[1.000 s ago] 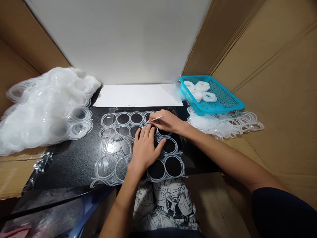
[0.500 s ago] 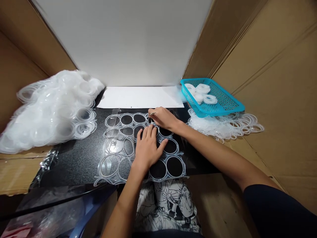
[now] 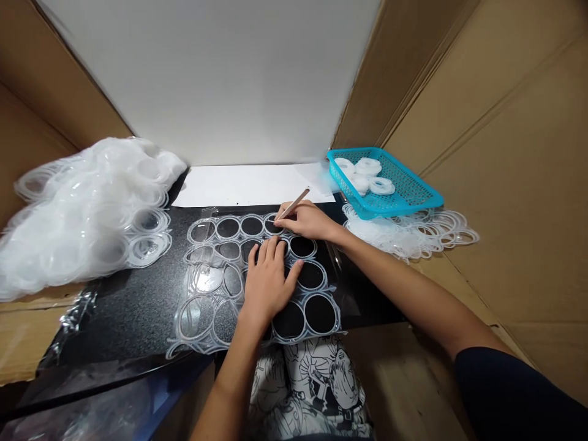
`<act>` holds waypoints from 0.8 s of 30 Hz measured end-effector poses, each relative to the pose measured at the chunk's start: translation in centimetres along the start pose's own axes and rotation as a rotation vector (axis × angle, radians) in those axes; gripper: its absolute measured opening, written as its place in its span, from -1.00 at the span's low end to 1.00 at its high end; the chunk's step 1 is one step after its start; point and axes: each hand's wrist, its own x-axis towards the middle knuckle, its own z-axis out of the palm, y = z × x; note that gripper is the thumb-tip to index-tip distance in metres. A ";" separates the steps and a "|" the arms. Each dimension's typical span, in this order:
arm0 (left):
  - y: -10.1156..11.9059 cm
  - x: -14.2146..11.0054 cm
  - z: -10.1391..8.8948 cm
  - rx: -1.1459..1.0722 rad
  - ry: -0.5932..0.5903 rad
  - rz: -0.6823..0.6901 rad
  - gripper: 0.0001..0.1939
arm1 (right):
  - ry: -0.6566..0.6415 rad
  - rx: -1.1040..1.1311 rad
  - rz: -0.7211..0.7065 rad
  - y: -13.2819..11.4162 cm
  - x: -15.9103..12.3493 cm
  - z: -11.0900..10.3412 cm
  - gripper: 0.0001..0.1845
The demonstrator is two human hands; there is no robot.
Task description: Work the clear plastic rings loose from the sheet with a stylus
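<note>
A clear plastic sheet (image 3: 215, 282) with rows of round white-edged rings lies on the dark speckled tabletop. Palm down, my left hand (image 3: 270, 278) rests on the middle of the sheet with its fingers spread. My right hand (image 3: 305, 219) is closed around a slim, pale, pen-like tool (image 3: 294, 203), whose kind I cannot make out. The tool slants, its lower end at a ring in the sheet's far row. My right fingers cover part of that ring, and my left hand hides several others.
A large heap of clear ring sheets (image 3: 87, 220) stands at left. At right, a blue plastic basket (image 3: 413, 196) holds several white ring bundles (image 3: 381, 185), beside loose ring scraps (image 3: 404, 236). White paper (image 3: 248, 185) lies at the back, with cardboard walls (image 3: 505, 153) around.
The tool in my right hand has swung more upright, and more of it shows. My left hand stays on the sheet. The whole view has shifted slightly.
</note>
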 end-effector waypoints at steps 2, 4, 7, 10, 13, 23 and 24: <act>0.0 0.0 -0.1 0.003 -0.005 0.002 -0.48 | -0.027 0.023 0.006 -0.3 0.5 -1.5 -0.88; 0.0 0.0 -0.1 0.004 -0.007 0.009 -0.49 | -0.075 -0.028 -0.002 -0.9 1.0 -4.2 -0.88; -0.1 -0.1 -0.1 0.001 0.009 0.017 -0.51 | -0.085 -0.239 0.019 -2.0 1.1 -10.2 -0.85; -0.3 -0.1 0.1 -0.001 0.029 0.026 -0.52 | 0.000 -0.386 0.106 -2.3 -0.6 -16.3 -0.82; -0.4 -0.1 0.3 0.001 0.039 0.040 -0.52 | 0.083 -0.446 0.223 -0.7 -3.5 -20.5 -0.81; -0.9 0.1 1.0 0.041 0.077 0.082 -0.50 | 0.261 -0.431 0.422 9.0 -9.0 -24.9 -0.88; -1.0 0.2 1.1 0.044 0.079 0.084 -0.50 | 0.266 -0.408 0.433 9.6 -8.9 -25.1 -0.86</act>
